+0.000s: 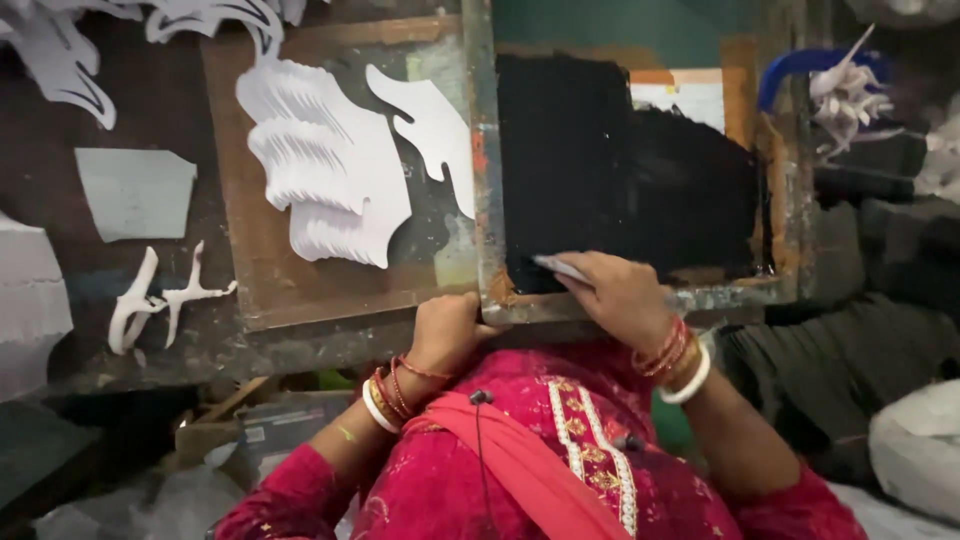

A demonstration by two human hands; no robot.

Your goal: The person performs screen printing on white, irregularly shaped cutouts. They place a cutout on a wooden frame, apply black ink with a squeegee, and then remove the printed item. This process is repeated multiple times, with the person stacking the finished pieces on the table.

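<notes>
Nearest the camera, the person's pink embroidered garment (pixel 560 450) fills the lower centre, with a pink strap crossing it diagonally. Both forearms rise from it, each wrist carrying red, gold and white bangles. The left hand (pixel 445 330) is closed around the near edge of the wooden printing frame (pixel 482 180), gripping at the frame's near left corner, fingers curled over the rail. The right hand (pixel 620 295) rests just to the right of it, on the frame's near rail and over the lower margin of the black inked screen (pixel 620 180); its fingers are closed on a flat grey squeegee blade (pixel 562 267), which points left and lies against the screen's near edge. The frame therefore sits directly ahead of both hands, touching each, with the black area extending away from the right hand. To the left of the frame, beyond the left hand, a brown board (pixel 260 270) lies on the dark worktable (pixel 150 120) and carries a fanned stack of white cut paper shapes (pixel 320 170) and a single white cutout (pixel 430 125). Further left lie a pale grey sheet (pixel 135 192) and a small white branching cutout (pixel 160 298). At the far right, a blue curved object (pixel 800 70) holds crumpled white scraps (pixel 850 95).
</notes>
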